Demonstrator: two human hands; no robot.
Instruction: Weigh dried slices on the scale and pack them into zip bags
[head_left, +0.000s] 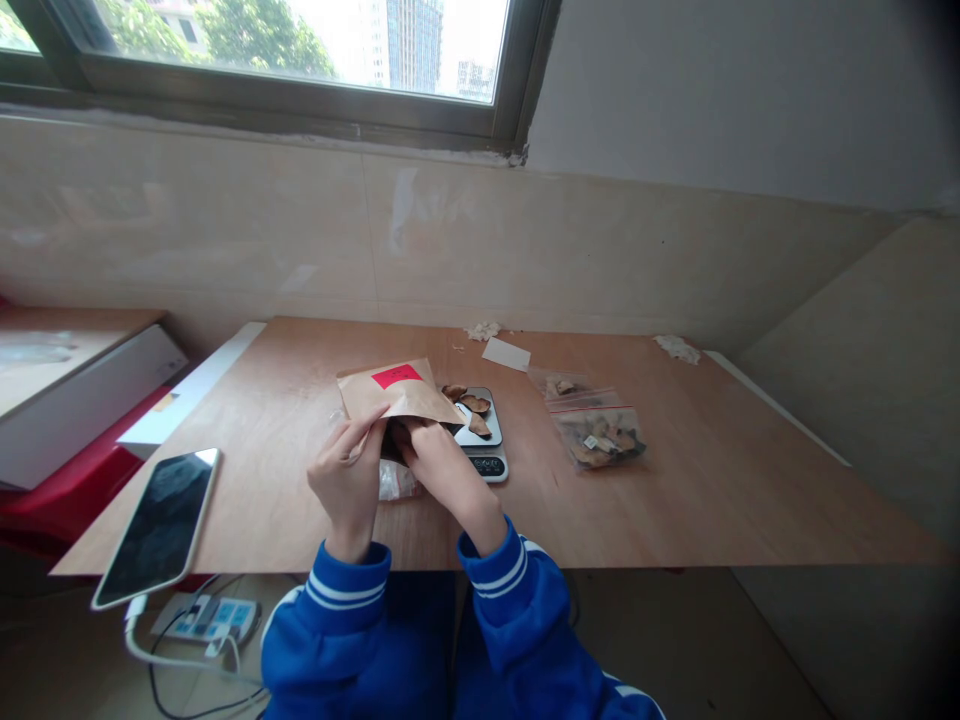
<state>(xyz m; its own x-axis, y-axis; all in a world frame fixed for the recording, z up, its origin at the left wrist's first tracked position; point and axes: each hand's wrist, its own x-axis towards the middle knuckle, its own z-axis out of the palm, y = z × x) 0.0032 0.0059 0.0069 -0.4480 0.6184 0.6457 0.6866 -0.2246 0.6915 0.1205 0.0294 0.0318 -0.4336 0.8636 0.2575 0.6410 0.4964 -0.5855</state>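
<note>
A brown paper bag (396, 392) with a red label is held above the wooden table (675, 500). My left hand (346, 482) pinches the bag's open edge, fingers closed on the paper. My right hand (437, 463) reaches into the bag's mouth, its fingertips hidden inside. Just right of the bag stands a small digital scale (481, 440) with a few dark dried slices (474, 404) on its pan. A clear plastic bag (394, 481) lies under my hands.
A clear zip bag of dried pieces (600, 437) and a smaller one (559, 384) lie right of the scale. A white slip (505, 353) and crumpled tissue (678, 348) sit near the wall. A phone (159, 526) on a cable overhangs the table's front left corner.
</note>
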